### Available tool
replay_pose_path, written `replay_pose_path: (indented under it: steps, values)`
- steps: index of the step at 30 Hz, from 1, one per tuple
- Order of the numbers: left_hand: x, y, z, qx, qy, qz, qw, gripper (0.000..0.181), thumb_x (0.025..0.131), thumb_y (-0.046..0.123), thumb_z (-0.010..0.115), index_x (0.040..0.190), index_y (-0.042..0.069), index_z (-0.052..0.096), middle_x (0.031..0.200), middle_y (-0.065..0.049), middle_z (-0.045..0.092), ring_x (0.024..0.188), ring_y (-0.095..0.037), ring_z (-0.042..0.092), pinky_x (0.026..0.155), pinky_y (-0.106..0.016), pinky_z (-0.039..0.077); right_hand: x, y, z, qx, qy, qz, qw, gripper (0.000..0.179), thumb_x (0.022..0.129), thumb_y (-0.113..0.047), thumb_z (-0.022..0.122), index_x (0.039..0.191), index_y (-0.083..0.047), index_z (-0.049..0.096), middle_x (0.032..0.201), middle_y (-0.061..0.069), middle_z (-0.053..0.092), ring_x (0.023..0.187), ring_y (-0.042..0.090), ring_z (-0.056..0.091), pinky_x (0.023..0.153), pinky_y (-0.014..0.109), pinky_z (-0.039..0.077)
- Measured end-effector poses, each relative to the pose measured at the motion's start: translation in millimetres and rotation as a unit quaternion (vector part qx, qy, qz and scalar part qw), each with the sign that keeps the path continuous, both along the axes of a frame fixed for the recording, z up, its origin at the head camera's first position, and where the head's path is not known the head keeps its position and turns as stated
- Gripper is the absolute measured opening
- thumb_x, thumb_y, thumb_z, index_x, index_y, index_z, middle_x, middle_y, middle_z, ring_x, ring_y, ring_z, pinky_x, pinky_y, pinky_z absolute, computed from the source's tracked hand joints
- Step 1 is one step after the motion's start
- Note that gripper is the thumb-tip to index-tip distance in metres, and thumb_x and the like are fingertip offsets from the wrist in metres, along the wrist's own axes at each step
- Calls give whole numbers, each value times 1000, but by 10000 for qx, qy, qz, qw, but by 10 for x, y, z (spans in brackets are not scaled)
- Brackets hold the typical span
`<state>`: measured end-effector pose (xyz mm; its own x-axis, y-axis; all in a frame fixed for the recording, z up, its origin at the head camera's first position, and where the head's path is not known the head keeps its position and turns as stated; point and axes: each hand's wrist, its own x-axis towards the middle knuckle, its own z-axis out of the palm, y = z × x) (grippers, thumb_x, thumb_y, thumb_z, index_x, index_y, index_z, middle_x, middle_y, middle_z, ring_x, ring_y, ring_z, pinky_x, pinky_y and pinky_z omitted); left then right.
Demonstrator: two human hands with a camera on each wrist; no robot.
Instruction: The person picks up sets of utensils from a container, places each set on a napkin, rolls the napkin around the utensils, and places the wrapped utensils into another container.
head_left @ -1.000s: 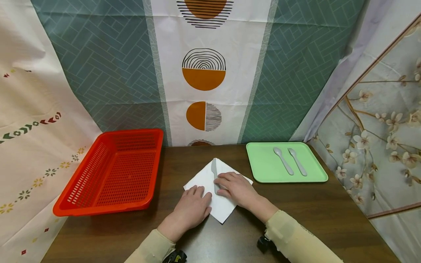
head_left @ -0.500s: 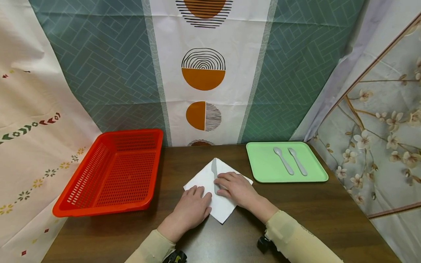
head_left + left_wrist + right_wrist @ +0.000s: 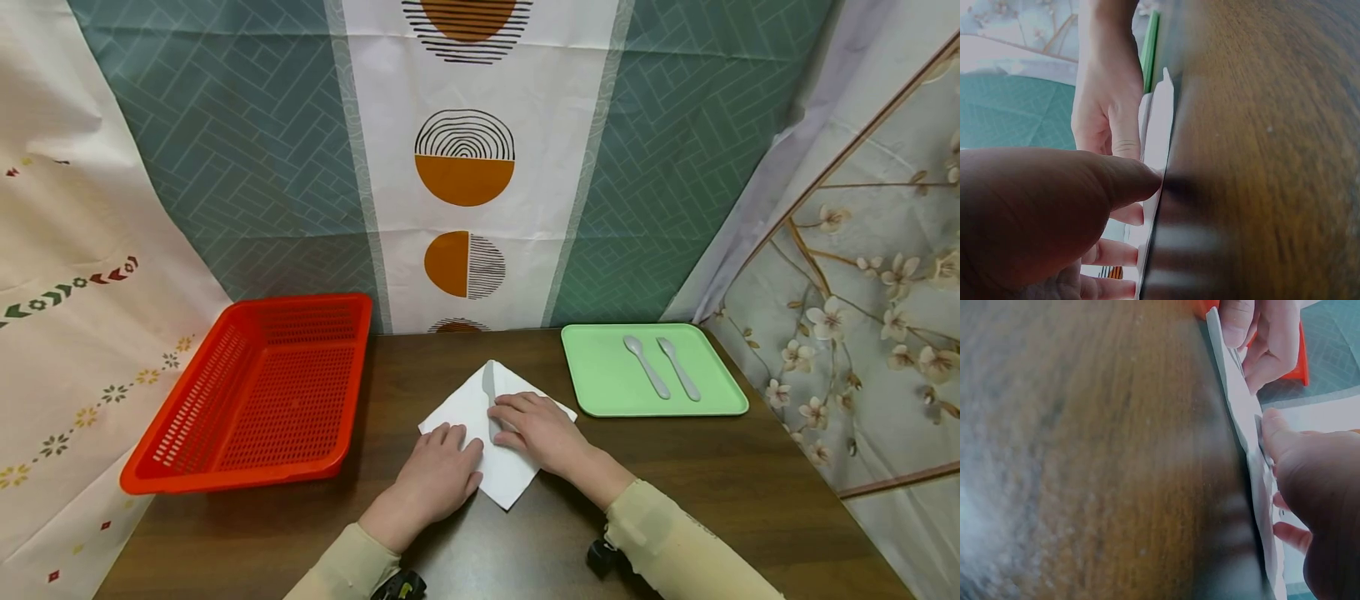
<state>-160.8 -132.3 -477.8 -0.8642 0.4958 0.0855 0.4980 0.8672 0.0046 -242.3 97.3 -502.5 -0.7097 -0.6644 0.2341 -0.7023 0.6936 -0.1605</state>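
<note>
A white paper napkin (image 3: 452, 408) lies flat on the wooden table, one corner toward the person. On it rests a grey plastic knife (image 3: 489, 383), its blade pointing to the far corner. My left hand (image 3: 438, 475) rests on the napkin's left side with relaxed fingers; in the left wrist view its thumb (image 3: 1138, 181) touches the near edge. Across the knife's handle lies my right hand (image 3: 543, 429), thumb and fingertips touching it and covering part of it. In the right wrist view, the right thumb (image 3: 1277, 428) sits against the grey knife, the other fingers spread over the napkin.
A red perforated basket (image 3: 341, 417) stands at the left. At the far right lies a light green tray (image 3: 600, 375) bearing a grey spoon (image 3: 647, 367) and a grey fork (image 3: 678, 369). Patterned cloths hang behind and at both sides of the table (image 3: 675, 483).
</note>
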Motion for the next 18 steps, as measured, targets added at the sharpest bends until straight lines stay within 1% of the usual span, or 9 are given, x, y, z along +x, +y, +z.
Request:
replay_pose_path:
  steps: [6,12,18]
  values:
    - [0,-1,-2,-15,-24,9,10000,35,103,35,77,126,11,68,135,-21,65,128,-45,62,107,-62,52,19,7,32,-45,142,5,9999,46,108,-42,70,145,-14,69,148,8,67,141,32,59,119,50,45]
    - [0,-3,-2,-30,-2,5,10000,35,103,36,78,126,11,68,135,-21,65,128,-44,62,107,-61,52,44,53,74,63,293,-237,9993,56,108,-48,68,152,-13,66,157,10,62,148,34,54,123,54,41]
    - [-1,0,8,-22,-70,21,10000,36,103,36,77,129,11,69,136,-21,65,129,-44,62,108,-61,52,58,130,108,70,482,-325,9983,58,109,-46,68,154,-11,64,160,13,60,151,38,51,124,56,39]
